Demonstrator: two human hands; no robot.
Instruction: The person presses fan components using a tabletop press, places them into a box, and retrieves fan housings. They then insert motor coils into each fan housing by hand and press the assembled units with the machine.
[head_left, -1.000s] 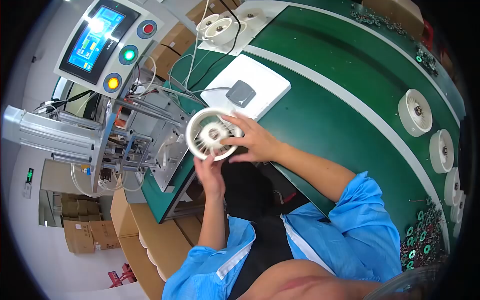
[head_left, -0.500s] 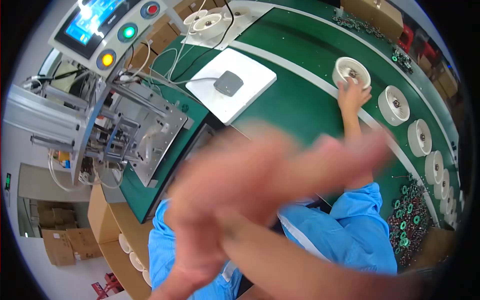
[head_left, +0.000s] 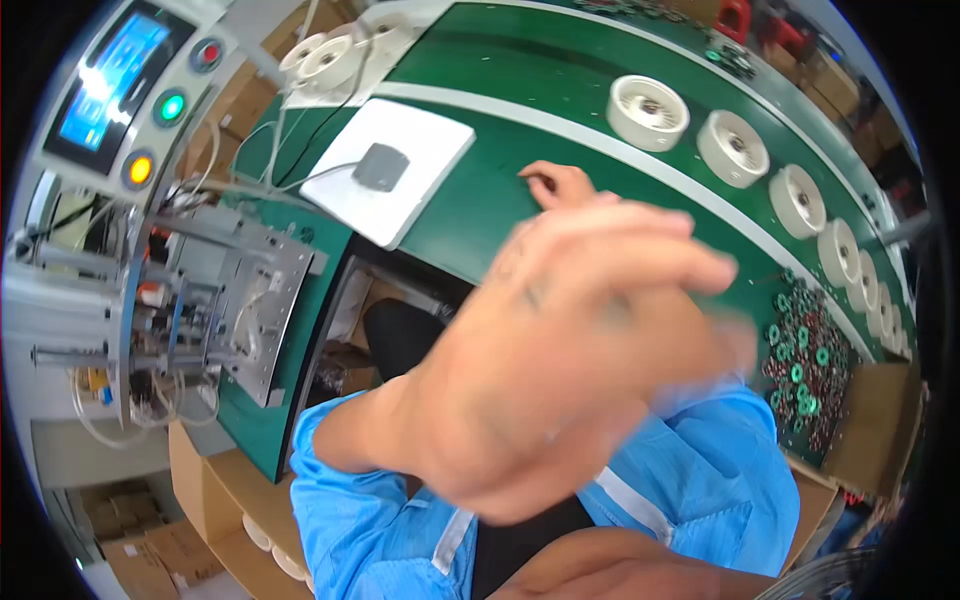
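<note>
My left hand fills the middle of the view, close to the camera and blurred. Its back faces me, the fingers point right with their tips apart, and nothing shows in them. Beyond it, my right hand is over the green table, partly covered by the left one. Its thumb and forefinger are bent with a gap between them, and I see no object there. The nearest white round wheel-like housing, with ribs and a metal centre, sits on the green belt beyond my right hand, apart from it.
More white housings line the belt on the right. Small wired parts with green rings are heaped at right. A white board carries a grey block. A metal press fixture with a screen panel stands left.
My right hand has left the white housing and drawn back toward me over the table. The left hand has swung in front of the camera. The view has shifted right.
</note>
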